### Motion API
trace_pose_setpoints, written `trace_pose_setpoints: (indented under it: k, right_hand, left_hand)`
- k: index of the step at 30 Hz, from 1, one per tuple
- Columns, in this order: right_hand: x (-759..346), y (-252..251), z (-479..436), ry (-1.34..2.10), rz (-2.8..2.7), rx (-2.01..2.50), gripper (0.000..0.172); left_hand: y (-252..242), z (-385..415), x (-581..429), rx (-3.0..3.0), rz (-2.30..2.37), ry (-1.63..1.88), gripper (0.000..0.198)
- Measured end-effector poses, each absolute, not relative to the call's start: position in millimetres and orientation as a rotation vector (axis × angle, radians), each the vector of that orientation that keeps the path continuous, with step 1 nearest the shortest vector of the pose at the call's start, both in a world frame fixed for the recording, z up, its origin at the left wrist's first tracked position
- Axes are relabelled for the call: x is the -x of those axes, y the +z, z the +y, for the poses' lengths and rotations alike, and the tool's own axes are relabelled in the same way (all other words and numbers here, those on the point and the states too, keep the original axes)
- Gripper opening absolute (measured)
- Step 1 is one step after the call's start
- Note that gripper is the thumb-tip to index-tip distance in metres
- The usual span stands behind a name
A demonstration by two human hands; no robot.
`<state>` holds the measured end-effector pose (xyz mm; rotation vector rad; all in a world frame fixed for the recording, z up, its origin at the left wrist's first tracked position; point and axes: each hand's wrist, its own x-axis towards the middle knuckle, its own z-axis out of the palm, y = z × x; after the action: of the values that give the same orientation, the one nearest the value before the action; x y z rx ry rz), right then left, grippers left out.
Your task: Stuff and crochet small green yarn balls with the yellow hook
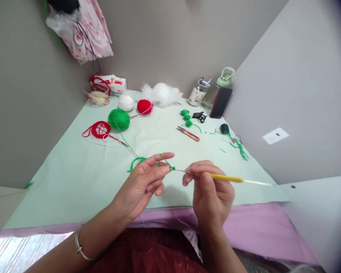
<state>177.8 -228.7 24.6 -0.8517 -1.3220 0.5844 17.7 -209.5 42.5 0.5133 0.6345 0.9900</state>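
My left hand (146, 182) pinches a strand of green yarn (166, 162), looped over the raised index finger, with a small green knot at the fingertips. My right hand (211, 191) is closed round a yellow-handled crochet hook (221, 177), whose metal tip meets the green knot beside the left fingertips. The strand runs back over the pale green table (74, 178) to a green yarn ball (119, 119). A metal bangle sits on my left wrist.
Red yarn ball (144, 106), white ball (126, 102), loose red yarn (99, 129), white stuffing (161, 93), orange snips (188, 133), small green crocheted pieces (186, 117), black clip (199, 116), pen cup (198, 94), bottle (218, 89), phone (221, 102), tissue box (113, 84).
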Motion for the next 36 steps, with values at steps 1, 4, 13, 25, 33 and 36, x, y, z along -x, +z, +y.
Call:
trace_pose_setpoints:
  k: [1, 4, 13, 25, 33, 36]
  right_hand:
    - [-177, 26, -227, 0.645, -1.309, 0.830, 0.022]
    - [-176, 27, -225, 0.634, -1.373, 0.843, 0.019]
    - [-177, 15, -232, 0.009, -1.682, 0.964, 0.043]
    - [-181, 21, -223, 0.799, -1.286, 0.815, 0.019]
    - [-180, 20, -228, 0.761, -1.312, 0.811, 0.022]
    - [-177, 21, -230, 0.728, -1.331, 0.815, 0.022]
  left_hand:
    - [43, -210, -19, -0.548, 0.636, 1.018, 0.029]
    - [44, -212, -23, -0.661, 0.644, 1.053, 0.031]
    - [39, -211, -26, -0.519, 0.647, 1.032, 0.042]
    - [39, -213, -27, -0.611, 0.624, 1.044, 0.029]
    - [43, -214, -23, -0.647, 0.713, 1.049, 0.028]
    - [44, -213, -22, -0.611, 0.729, 1.054, 0.031]
